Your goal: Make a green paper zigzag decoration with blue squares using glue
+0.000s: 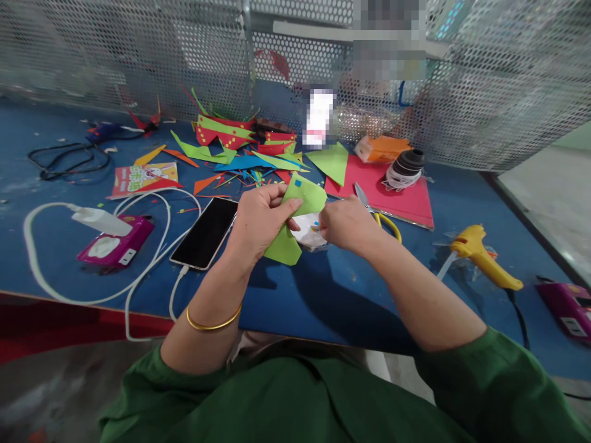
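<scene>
Right of the smartphone (205, 234), the left hand (259, 220) pinches a green paper cutout (311, 198) bearing one blue square (298, 183), other blue bits (316, 226) not yet on it, while the right hand (347, 223) curls, its grip hidden.

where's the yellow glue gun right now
In the head view, the yellow glue gun lies on the right, between the right forearm and a purple box.
</scene>
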The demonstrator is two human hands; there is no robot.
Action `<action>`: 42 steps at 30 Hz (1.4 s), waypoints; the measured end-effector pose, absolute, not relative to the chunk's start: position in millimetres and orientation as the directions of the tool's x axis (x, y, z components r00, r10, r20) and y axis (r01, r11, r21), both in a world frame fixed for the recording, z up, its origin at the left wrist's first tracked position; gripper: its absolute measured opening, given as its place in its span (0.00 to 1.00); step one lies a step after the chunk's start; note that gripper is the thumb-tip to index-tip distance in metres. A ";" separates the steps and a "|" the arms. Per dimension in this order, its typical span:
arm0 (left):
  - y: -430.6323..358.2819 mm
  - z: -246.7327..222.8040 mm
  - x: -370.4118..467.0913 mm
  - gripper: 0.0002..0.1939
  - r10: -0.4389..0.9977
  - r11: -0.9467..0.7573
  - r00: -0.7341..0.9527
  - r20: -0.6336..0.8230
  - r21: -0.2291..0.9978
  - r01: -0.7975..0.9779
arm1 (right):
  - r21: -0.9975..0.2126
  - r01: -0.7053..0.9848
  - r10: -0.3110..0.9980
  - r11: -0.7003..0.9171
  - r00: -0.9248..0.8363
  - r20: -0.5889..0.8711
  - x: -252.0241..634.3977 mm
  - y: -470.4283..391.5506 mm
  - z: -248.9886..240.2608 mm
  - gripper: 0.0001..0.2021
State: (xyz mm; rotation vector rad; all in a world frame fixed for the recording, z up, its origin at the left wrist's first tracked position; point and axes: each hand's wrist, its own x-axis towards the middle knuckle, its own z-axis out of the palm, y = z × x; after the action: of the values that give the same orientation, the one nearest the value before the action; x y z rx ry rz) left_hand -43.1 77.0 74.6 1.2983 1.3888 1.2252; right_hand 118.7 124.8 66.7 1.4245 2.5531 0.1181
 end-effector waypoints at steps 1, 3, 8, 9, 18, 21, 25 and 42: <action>76.7 74.6 -43.0 0.05 0.995 -0.020 -0.094 0.036 0.987 0.161 | 0.167 0.837 0.853 0.521 -0.503 -0.139 121.0 124.8 67.7 0.10; 76.6 74.3 -43.0 0.04 0.995 -0.021 -0.089 0.036 0.986 0.163 | 0.146 0.848 0.859 0.510 -0.496 -0.125 125.8 124.8 68.9 0.10; 77.8 72.9 -42.8 0.03 0.996 -0.015 -0.085 0.029 0.988 0.155 | 0.094 0.867 0.871 0.489 -0.479 -0.107 132.6 124.4 65.9 0.10; 78.0 72.8 -42.7 0.03 0.996 -0.015 -0.084 0.028 0.988 0.152 | 0.080 0.869 0.872 0.488 -0.480 -0.099 133.0 124.3 64.9 0.10; 77.0 74.3 -42.2 0.02 0.996 -0.024 -0.087 0.037 0.989 0.146 | -0.085 0.873 0.877 0.480 -0.478 0.039 138.8 118.9 62.0 0.08; 77.2 73.7 -42.5 0.03 0.996 -0.026 -0.084 0.038 0.990 0.142 | -0.122 0.876 0.884 0.466 -0.466 0.037 140.4 116.1 60.7 0.11; 78.6 71.5 -42.8 0.09 0.996 -0.037 -0.080 0.049 0.990 0.140 | -0.144 0.865 0.877 0.481 -0.473 0.089 142.4 116.1 55.2 0.13; 70.4 69.2 -29.9 0.07 0.989 -0.033 0.147 0.009 0.986 0.166 | -0.958 0.205 0.974 0.200 -0.148 0.172 176.0 74.7 53.5 0.05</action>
State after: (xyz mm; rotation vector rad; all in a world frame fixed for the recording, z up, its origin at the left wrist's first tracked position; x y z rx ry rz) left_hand -29.9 70.4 69.2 1.4129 1.2098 1.0308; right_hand 176.0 74.7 53.5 2.1512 2.8764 -1.9423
